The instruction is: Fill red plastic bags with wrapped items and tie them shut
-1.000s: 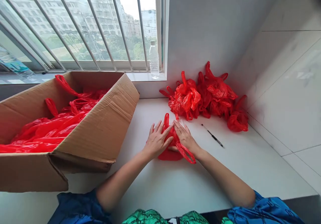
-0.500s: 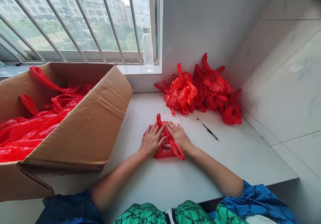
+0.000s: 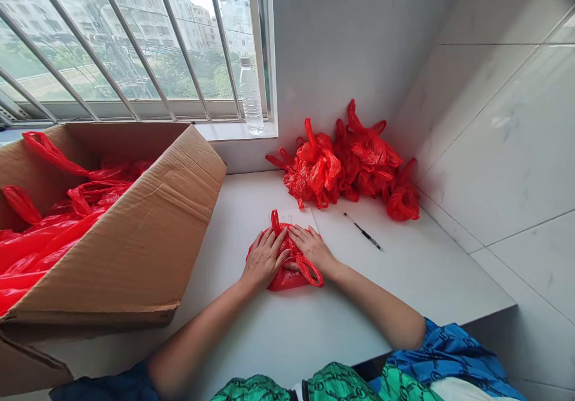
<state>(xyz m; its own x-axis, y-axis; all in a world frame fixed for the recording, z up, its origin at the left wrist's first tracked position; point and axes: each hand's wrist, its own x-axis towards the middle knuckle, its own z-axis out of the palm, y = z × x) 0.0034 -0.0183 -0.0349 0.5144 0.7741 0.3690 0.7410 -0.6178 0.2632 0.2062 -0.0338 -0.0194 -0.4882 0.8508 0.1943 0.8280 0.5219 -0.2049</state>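
A red plastic bag (image 3: pixel 287 279) lies on the white table in front of me, one handle loop sticking up at the back and another lying toward the right front. On its left side rests my left hand (image 3: pixel 265 257), fingers stretched out flat over the plastic. My right hand (image 3: pixel 313 250) presses on the bag's right side, its fingers also extended; part of its thumb is hidden by the handle. Under the back of the bag shows a sheet of paper (image 3: pixel 309 218) with faint marks.
To the left stands a large cardboard box (image 3: pixel 135 233) filled with red plastic bags (image 3: pixel 67 233). Crumpled red bags (image 3: pixel 345 164) are heaped against the wall. A black pen (image 3: pixel 363 231) lies right of my hands. A clear bottle (image 3: pixel 251 99) stands on the barred window's sill.
The view has shifted slightly, so everything sits a little more to the left. Both hands stay on the red bag, which looks slightly more spread and puffed at its left.
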